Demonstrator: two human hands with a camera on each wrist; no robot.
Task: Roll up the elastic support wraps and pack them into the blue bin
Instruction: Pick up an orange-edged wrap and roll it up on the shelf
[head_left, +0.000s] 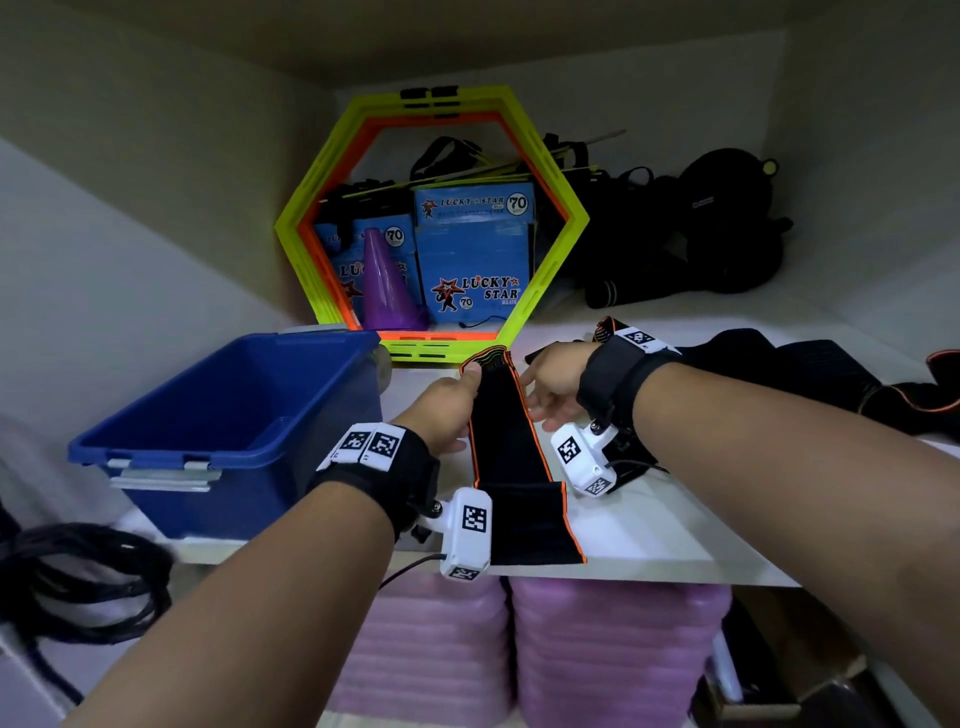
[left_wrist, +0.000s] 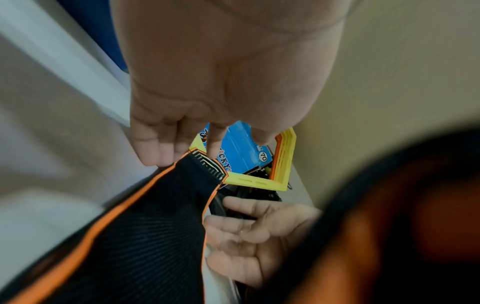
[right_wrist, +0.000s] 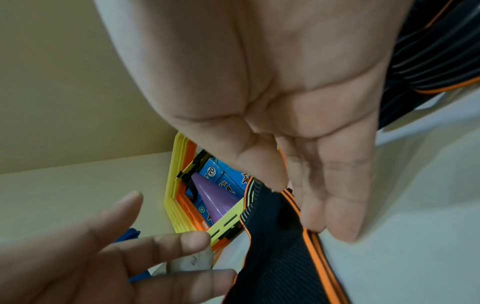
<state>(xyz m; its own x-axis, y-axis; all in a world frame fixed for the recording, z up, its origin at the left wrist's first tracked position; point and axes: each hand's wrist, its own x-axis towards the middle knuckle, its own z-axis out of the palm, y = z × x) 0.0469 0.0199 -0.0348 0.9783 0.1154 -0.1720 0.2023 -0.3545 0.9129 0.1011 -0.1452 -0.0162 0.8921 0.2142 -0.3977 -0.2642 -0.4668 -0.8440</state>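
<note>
A long black elastic wrap (head_left: 506, 457) with orange edges lies flat on the white shelf (head_left: 649, 551), running from the front edge toward the back. My left hand (head_left: 457, 405) touches its left edge with straight fingers, the thumb at the far corner. My right hand (head_left: 540, 400) rests against its right edge, fingers straight. In the left wrist view the left fingertips (left_wrist: 155, 154) meet the wrap's far end (left_wrist: 205, 164). In the right wrist view the right thumb sits on the wrap (right_wrist: 272, 236). The blue bin (head_left: 156, 431) stands to the left and looks empty. More wraps (head_left: 810, 374) lie at right.
Yellow and orange hexagon rings (head_left: 306, 218) lean at the back, framing blue boxes (head_left: 472, 249) and a purple cone (head_left: 387, 286). Black bags (head_left: 717, 228) fill the back right. Dark cables (head_left: 78, 582) hang lower left. Pink stacked items (head_left: 597, 649) sit under the shelf.
</note>
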